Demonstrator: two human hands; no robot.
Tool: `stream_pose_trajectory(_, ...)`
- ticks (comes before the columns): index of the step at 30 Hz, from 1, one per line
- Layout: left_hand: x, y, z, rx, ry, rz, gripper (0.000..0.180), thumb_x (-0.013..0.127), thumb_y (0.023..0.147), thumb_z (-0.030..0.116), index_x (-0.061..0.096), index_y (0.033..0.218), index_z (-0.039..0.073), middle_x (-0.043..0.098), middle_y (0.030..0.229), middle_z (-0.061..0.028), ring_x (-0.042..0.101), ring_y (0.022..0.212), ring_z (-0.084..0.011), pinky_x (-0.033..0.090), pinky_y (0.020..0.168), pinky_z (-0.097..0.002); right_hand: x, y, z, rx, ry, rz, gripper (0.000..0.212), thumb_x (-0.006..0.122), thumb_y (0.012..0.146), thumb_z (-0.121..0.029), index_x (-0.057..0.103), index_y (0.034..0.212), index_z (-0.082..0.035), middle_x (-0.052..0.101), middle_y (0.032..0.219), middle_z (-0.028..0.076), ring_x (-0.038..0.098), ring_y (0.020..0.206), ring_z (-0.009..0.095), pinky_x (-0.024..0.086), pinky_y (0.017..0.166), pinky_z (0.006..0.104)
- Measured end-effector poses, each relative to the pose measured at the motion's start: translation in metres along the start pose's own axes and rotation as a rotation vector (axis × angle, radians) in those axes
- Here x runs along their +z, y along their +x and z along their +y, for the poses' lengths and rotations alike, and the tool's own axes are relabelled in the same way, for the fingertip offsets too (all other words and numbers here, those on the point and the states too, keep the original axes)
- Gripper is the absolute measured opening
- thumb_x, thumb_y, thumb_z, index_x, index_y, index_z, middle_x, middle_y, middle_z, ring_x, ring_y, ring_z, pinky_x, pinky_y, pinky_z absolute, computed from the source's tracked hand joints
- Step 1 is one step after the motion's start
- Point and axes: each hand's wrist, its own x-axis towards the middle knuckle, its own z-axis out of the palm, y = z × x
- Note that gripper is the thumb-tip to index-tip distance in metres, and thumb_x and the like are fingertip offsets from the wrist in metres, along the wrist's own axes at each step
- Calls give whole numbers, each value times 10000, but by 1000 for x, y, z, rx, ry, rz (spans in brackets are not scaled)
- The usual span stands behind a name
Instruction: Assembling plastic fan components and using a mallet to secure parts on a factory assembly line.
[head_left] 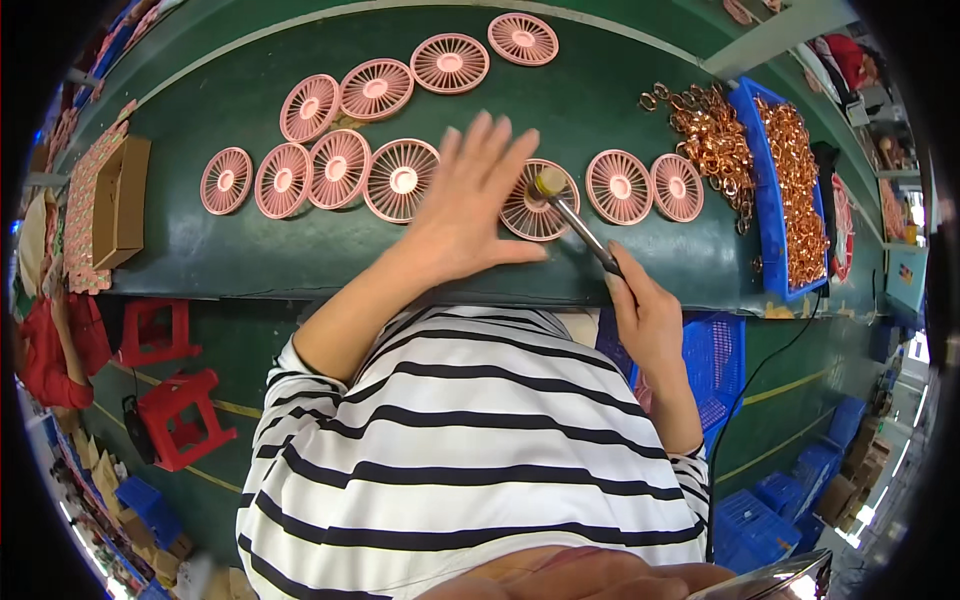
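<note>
My right hand [645,315] grips a mallet [580,225] by its dark handle end. The mallet's yellowish head lies over the hub of a pink spoked disc [538,222], like a fan grille; I cannot tell whether it touches. With fingers stretched out, my left hand [468,208] is spread just left of that disc, next to another pink disc [402,180] whose right edge it partly covers. More pink discs lie in this front row, among them one [619,187] right of the mallet. Behind them runs a second row with a pink disc [449,64].
At the right, a blue tray [766,205] holds many copper-coloured metal clips, and a loose heap of clips [712,135] lies beside it. A cardboard box [122,203] stands at the table's left end. Red stools [182,420] and a person in red [65,340] are at lower left.
</note>
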Motion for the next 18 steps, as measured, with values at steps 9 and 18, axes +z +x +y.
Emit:
stream_pose_trajectory(9,-58,-32,-40,-171,206,-87,918,851,565,203,439,1376,79,474,1332,-159,331,1355,-378,180,1134,-567,13,-2,9,-56,200,-192,351,554,934,-304,591,1262,-185,686,987,162,665,830,361,540,725,438)
stream_pose_trajectory(18,-16,-35,-11,-180,-153,77,858,858,582,148,465,1338,59,442,1323,-204,444,1214,-398,393,1016,-452,7,0,1,104,13,-86,363,536,941,-311,551,1286,-199,677,907,183,645,780,395,522,671,477)
